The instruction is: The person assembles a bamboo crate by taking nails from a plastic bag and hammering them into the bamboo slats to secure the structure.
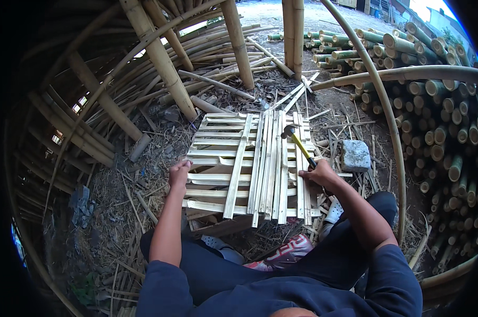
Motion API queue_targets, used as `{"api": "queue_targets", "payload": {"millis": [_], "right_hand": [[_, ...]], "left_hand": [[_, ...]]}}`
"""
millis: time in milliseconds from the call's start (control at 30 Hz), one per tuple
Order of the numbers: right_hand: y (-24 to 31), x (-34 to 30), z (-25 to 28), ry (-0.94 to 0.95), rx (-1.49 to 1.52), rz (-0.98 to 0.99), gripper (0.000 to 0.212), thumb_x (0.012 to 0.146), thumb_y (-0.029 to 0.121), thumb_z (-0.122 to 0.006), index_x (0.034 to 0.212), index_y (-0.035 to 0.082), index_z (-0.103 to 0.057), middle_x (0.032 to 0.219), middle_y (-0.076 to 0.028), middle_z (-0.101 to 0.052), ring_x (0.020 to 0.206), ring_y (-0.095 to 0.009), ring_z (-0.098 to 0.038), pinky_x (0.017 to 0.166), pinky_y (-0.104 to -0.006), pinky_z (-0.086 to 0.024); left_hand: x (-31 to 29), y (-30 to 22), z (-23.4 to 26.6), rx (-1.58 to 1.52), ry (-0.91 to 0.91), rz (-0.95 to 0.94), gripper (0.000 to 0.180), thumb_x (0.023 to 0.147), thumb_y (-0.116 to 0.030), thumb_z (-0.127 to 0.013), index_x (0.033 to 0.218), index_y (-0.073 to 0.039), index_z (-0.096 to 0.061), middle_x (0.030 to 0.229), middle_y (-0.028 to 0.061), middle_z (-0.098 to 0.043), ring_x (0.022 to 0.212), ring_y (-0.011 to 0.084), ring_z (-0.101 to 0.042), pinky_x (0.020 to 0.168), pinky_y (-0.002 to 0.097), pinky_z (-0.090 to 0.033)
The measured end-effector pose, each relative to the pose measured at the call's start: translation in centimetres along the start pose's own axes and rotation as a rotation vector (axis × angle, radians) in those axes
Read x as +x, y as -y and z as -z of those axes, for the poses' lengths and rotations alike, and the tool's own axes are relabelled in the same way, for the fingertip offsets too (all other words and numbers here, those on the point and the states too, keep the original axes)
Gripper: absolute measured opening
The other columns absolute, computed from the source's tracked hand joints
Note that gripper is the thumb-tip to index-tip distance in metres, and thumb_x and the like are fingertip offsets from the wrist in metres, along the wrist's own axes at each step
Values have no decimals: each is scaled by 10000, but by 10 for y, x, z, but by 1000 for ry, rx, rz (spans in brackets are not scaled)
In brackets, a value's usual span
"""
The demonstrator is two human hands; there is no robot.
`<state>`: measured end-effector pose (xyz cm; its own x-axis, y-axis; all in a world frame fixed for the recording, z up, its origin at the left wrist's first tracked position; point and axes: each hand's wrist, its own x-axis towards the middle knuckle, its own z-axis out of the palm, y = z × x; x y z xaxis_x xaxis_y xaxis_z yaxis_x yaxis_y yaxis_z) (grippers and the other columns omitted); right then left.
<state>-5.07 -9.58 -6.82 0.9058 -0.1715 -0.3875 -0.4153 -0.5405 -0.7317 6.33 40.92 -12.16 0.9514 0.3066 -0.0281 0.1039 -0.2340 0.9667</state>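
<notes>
R hand (324, 174) gripping hammer (302, 149), yellow/blk handle, head toward approx 11 o'clock over bamboo-slat panel (269, 165). L hand (179, 173) at panel's 9 o'clock edge, fingers curled; can't tell if pinching or resting. Panel sits 12 o'clock of person's lap. Pale block (355, 156) near its 3 o'clock side; cut-bamboo stack (446, 124) at 2.
</notes>
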Motion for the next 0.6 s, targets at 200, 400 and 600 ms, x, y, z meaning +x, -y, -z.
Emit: {"api": "queue_targets", "payload": {"millis": [200, 400, 600], "right_hand": [[11, -2, 15, -9, -38, 44, 473, 823, 397, -882, 889, -20, -669, 793, -86, -694, 664, -163, -666, 607, -348, -524], [24, 25, 27, -45, -43, 159, 407, 855, 321, -879, 765, 63, -579, 684, 12, -613, 582, -83, -550, 555, -308, -453], [66, 53, 35, -19, -64, 176, 443, 797, 321, -923, 744, 105, -539, 675, 15, -612, 580, -89, -581, 555, -304, -491]], "left_hand": [[-22, -9, 5, -81, -20, 85, 150, 944, -110, -708, 1031, -22, -793, 888, -36, -683, 819, 65, -541, 752, 238, -411], [-36, -8, 7, -174, -70, 76, 163, 954, -104, -704, 1056, -6, -786, 1001, 9, -736, 933, 89, -613, 866, 251, -452], [-66, -7, 20, -194, -175, 137, 177, 971, -133, -693, 1071, -22, -789, 1028, 13, -746, 969, 96, -631, 914, 266, -460]]}}
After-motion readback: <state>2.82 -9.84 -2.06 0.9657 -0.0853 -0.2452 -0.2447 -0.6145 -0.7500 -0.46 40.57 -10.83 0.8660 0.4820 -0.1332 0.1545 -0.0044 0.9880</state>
